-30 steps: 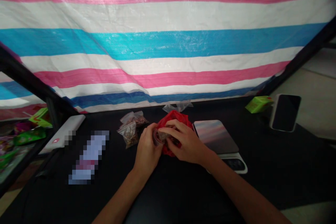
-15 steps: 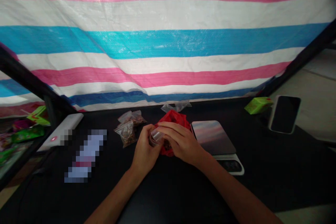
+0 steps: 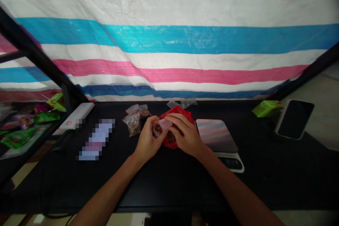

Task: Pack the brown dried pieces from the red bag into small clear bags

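Note:
Just above the red plastic bag [image 3: 188, 116], my left hand [image 3: 148, 137] is closed around a small clear plastic bag [image 3: 158, 130] with its mouth spread. My right hand [image 3: 186, 132] curls in from the other side, its fingertips at the pale, shiny upper edge of the clear bag. Brown bits show in the red bag's mouth, partly hidden under my fingers. Left of my hands lie several filled zip bags [image 3: 134, 123] with brown contents. A kitchen scale [image 3: 218, 136] with a shiny plate stands close to my right wrist.
Empty clear bags [image 3: 182, 103] lie behind the red bag. At left are a white power strip [image 3: 79, 114] and a blurred-out phone-like shape [image 3: 97, 139]. A green box [image 3: 267, 108] and a propped phone [image 3: 295, 119] stand at right. Striped sheeting [image 3: 169, 35] hangs behind the black table [image 3: 159, 190].
The view has shifted, so the table's front edge now shows. The clear bag's mouth looks wider, with its pale edge turned up between my hands. Both hands stay over the red bag.

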`<state>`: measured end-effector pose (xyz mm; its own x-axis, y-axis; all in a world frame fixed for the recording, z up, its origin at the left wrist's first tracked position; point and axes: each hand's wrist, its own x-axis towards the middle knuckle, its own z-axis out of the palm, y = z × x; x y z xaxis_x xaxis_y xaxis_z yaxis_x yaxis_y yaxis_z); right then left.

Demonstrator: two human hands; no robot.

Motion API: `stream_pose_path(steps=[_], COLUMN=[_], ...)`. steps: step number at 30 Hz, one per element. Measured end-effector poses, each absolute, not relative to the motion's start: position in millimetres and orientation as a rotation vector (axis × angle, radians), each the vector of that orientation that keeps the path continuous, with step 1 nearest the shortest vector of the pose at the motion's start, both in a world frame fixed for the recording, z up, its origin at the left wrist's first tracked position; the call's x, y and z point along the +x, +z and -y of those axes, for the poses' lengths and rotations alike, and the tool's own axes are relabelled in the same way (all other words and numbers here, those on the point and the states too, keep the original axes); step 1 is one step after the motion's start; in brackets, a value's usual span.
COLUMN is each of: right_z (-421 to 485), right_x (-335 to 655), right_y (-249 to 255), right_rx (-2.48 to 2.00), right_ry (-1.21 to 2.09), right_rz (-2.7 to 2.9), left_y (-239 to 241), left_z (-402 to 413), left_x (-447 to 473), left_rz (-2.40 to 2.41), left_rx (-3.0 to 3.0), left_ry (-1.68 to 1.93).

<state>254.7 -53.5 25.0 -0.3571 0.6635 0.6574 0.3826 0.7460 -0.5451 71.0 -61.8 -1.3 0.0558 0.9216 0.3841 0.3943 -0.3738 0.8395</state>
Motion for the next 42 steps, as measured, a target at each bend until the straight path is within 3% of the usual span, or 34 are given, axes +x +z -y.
stream_pose_path(steps=[7,13,21,29,32,37,42], right_z=[47.8,39.8,45.8,47.3,48.7,49.6,51.9], right_x=[269.6,289.6,293.2,294.7,294.5,292.3,286.5], right_y=[35.0,37.6,40.1,41.9,43.1,41.5,38.9], right_rx=[-1.041,-1.195,-1.314,-1.449,-1.534,-1.541,-1.478], right_ry=[0.211,0.265,0.298,0.194,0.190,0.231,0.379], right_rz=[1.967,2.318,2.484,2.502,2.489,2.463,2.438], left_y=[10.7,23.9,15.7,16.7,15.6,10.6,12.0], left_z=[60.1,58.9,67.0,52.8,51.1,58.4,62.7], left_x=[67.4,57.4,62.5,66.3,60.9,59.0,67.7], left_rz=[-1.527,-1.811,-1.239,-1.255,-1.310,-1.322,-1.315], left_rx=[1.831,1.721,1.530,1.064,1.156,1.322,1.458], left_ry=[1.348,1.170,1.030,1.272,1.269,0.974,1.143])
